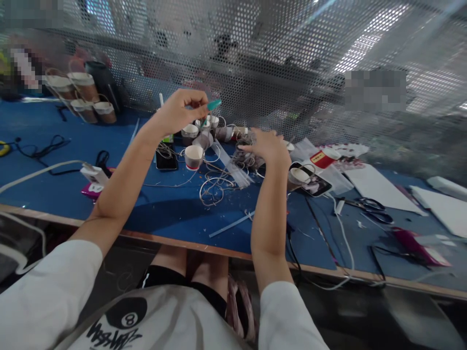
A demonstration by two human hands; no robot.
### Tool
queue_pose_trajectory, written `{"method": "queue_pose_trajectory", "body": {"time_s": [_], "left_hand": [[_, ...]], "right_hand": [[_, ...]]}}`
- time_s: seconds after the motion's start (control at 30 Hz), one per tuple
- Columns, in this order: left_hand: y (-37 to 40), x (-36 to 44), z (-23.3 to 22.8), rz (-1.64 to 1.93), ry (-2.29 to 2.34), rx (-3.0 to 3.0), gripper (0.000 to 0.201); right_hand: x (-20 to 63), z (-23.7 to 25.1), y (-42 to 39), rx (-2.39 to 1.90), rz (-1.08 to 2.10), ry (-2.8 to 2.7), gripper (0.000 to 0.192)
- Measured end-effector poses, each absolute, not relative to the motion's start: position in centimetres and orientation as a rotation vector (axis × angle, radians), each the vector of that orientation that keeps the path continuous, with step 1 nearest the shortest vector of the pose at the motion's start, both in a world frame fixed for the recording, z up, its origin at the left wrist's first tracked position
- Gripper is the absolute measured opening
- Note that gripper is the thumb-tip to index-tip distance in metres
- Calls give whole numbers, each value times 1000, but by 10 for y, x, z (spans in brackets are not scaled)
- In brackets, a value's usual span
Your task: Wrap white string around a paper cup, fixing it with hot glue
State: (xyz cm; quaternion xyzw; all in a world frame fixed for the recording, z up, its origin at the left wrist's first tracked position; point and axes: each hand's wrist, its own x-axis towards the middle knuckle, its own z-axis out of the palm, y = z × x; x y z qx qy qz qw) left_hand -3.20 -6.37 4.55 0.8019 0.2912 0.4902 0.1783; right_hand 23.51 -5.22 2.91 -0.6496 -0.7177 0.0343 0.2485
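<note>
My left hand [184, 109] is raised over the back of the table with its fingers pinched on a slim teal tool [214, 104]. The tool's exact kind is not clear. Below that hand stand several small paper cups, among them a white-and-grey cup [194, 156] with a red base edge. My right hand [264, 142] reaches over a tangle of grey string [246, 156], fingers spread and no object visible in them. Whether its fingertips touch the string cannot be made out. Loops of pale cord [212, 189] lie in front of the cups.
A black phone [167, 159] lies under the left forearm. At right are another phone [321, 186], scissors [370, 205], white sheets [383, 187] and cables. Handled brown cups [85, 85] stand at far left. A perforated metal screen [251, 63] rises behind the blue table [171, 214].
</note>
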Motion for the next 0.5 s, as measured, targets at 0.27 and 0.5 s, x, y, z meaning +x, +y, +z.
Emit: {"method": "queue_pose_trajectory", "body": {"time_s": [0.27,0.5], "left_hand": [[-76,-18,45,1343,843,2219,57],[-58,-24,42,1438,949,2176,60]], "right_hand": [[166,50,-96,-836,861,-2106,39],[180,49,-85,-911,867,-2016,34]]}}
